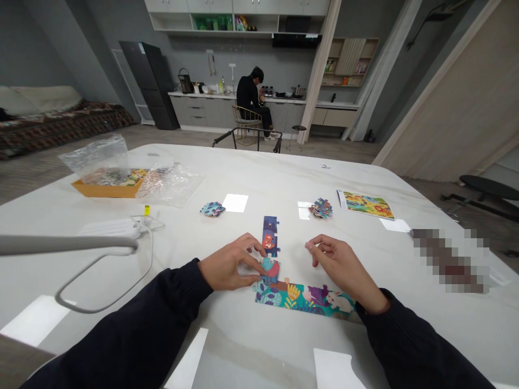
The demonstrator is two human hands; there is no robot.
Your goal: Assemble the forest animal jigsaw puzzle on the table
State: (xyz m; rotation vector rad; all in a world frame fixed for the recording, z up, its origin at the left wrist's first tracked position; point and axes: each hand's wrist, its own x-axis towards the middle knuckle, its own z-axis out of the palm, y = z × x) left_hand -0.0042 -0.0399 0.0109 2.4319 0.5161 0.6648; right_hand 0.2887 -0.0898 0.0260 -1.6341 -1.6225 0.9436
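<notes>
I see my left hand [229,268], thumb and fingers clamped on a teal and red cardboard puzzle piece [270,270]. This piece lies between a long floral puzzle strip [304,300] and a dark blue puzzle piece [270,236]. My right hand [339,267] is near, fingers loosely curled and apart from any piece, above the white marble table [259,178].

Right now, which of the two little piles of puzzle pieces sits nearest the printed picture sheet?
The pile on the right, just beside the picture sheet; the other pile lies much farther left.

Long dark knit sleeves [121,329] with ribbed cuffs [194,278] end at bare hands [227,267].
</notes>
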